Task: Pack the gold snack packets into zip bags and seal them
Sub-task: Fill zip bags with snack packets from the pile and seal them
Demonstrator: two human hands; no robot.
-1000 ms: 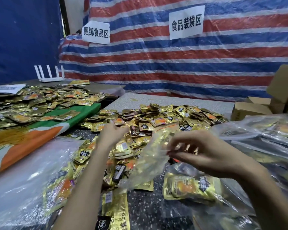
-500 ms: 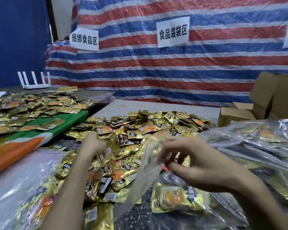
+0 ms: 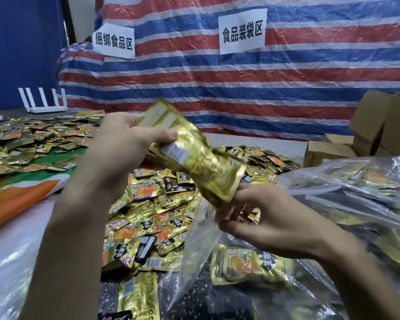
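Note:
My left hand grips a small stack of gold snack packets, lifted above the table and tilted down to the right. Their lower end sits at the mouth of a clear zip bag, which my right hand holds open by its top edge. A large heap of loose gold packets lies on the table below my hands. One gold packet inside a clear bag lies flat under my right wrist.
Filled clear bags pile up on the right. More gold packets cover a green and orange cloth on the left. Cardboard boxes stand at the far right, a white router at the back left, before a striped tarp wall.
My left hand has picked packets out of the heap and raised them to the bag's mouth. My right hand keeps hold of the zip bag.

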